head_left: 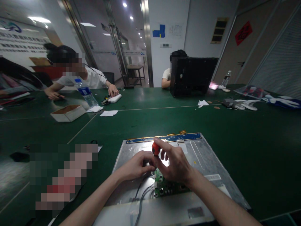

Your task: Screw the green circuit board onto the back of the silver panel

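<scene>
My right hand (pixel 176 163) grips a screwdriver (pixel 155 148) by its red-and-black handle, index finger on top of it. The screwdriver stands roughly upright, its tip down at the left edge of a green circuit board (pixel 164 188). Close by the tip, my left hand (pixel 136 165) has its fingers curled and pinched; what they hold, if anything, is hidden. The board lies on the silvery metal back of a flat display panel (pixel 202 169). Dark cables (pixel 141 204) run from the board's left side. A narrow blue circuit strip (pixel 191 137) lines the panel's far edge.
The panel rests on a green table (pixel 235 131). Left of it lies a blurred-out flat item (pixel 68 175). Farther off are an open box (pixel 68 113), a water bottle (pixel 86 94), a black monitor-like case (pixel 194 75) and gloves (pixel 246 104). Several people sit around the table.
</scene>
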`<action>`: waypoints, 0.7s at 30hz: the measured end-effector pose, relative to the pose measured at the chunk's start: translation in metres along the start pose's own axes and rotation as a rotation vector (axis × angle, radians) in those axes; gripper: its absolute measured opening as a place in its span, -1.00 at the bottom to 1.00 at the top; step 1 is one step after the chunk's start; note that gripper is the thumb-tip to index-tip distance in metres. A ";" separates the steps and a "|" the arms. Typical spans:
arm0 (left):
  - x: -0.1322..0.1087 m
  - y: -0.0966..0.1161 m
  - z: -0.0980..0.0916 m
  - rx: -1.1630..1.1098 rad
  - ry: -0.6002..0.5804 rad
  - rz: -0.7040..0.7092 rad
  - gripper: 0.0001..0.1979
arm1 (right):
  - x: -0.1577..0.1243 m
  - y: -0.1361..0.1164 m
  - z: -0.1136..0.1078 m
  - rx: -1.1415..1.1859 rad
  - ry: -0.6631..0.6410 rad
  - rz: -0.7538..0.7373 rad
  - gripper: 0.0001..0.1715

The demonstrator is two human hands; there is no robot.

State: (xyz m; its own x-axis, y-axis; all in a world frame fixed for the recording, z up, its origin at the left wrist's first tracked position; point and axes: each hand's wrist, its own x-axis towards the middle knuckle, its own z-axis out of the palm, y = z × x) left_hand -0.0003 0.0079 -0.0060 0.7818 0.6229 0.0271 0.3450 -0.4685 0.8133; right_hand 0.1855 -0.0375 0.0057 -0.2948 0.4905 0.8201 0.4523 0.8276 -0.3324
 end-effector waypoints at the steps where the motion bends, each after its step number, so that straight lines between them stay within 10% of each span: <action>1: 0.000 0.000 0.000 0.003 -0.006 -0.003 -0.95 | 0.000 0.001 0.000 -0.005 0.001 -0.003 -0.31; 21: 0.001 0.000 -0.002 0.043 -0.008 -0.012 -0.96 | -0.001 0.002 0.002 -0.032 0.008 0.002 -0.33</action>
State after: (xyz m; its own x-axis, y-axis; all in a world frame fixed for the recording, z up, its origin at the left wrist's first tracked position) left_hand -0.0007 0.0099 -0.0047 0.7816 0.6236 0.0132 0.3759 -0.4878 0.7879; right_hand 0.1852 -0.0359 0.0037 -0.2877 0.4896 0.8231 0.4798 0.8175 -0.3186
